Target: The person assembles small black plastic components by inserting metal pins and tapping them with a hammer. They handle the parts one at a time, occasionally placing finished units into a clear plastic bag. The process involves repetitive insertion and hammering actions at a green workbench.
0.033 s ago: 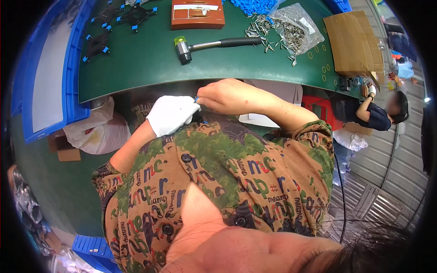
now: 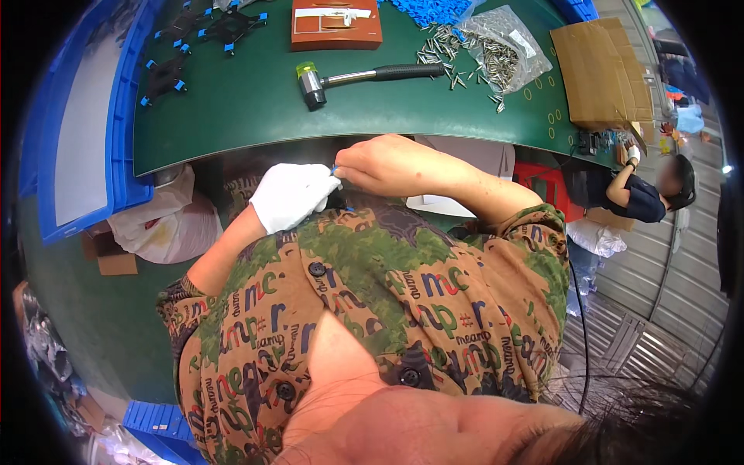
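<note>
At the table's near edge, close to my shirt, both hands meet. My left hand [image 2: 291,198], in a white glove, is closed round a mostly hidden black part [image 2: 338,201] that shows a bit of blue at its lower end. My bare right hand [image 2: 381,166] pinches a small blue piece [image 2: 334,168] against the left fingertips. How the blue piece sits on the black part is hidden by the fingers. Beyond, on the green table [image 2: 232,116], lies a mallet [image 2: 311,85] with a yellow-green face, a black face and a black grip.
Black brackets with blue tips [image 2: 232,29] lie at the far left, beside a blue crate [image 2: 116,139]. A red-brown box [image 2: 337,35], blue pieces [image 2: 434,11] and a bag of metal pins [image 2: 504,58] are at the back. A cardboard box [image 2: 601,74] and a co-worker [image 2: 643,194] are to the right.
</note>
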`<state>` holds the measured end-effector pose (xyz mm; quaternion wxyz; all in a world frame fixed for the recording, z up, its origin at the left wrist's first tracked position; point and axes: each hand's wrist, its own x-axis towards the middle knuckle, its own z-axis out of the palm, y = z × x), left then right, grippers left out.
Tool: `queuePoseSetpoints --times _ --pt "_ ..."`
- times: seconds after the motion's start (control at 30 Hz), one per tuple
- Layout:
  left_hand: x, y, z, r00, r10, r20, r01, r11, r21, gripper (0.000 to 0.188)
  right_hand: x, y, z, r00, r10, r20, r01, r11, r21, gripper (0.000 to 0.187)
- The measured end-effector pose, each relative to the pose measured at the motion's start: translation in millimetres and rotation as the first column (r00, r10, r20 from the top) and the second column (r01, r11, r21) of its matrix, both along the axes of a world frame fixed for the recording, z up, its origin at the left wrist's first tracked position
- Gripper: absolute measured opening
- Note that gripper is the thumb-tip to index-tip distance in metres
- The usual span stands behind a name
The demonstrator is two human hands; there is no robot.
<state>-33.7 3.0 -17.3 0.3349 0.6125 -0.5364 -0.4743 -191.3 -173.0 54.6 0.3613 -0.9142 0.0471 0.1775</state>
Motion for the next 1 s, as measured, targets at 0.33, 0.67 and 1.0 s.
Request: queuePoseSetpoints --times 0.33,0.67,1.0 --pt "-3 2 3 0.998 -0.006 0.062 0.006 1.000 0.000 0.040 -2 1 -11 0.997 0.020 0.079 -0.022 1.000 0.021 0.034" --pt "10 -4 15 0.991 -0.087 -0.099 0.096 0.992 0.084 0.027 7 -21 -32 0.879 0.082 -0.469 0.310 0.649 0.695 0.051" --pt "84 18 42 0.808 0.355 -0.471 -0.442 0.893 -0.084 0.033 30 -64 -19 0.812 0.097 0.576 0.352 0.706 -0.614 0.030"
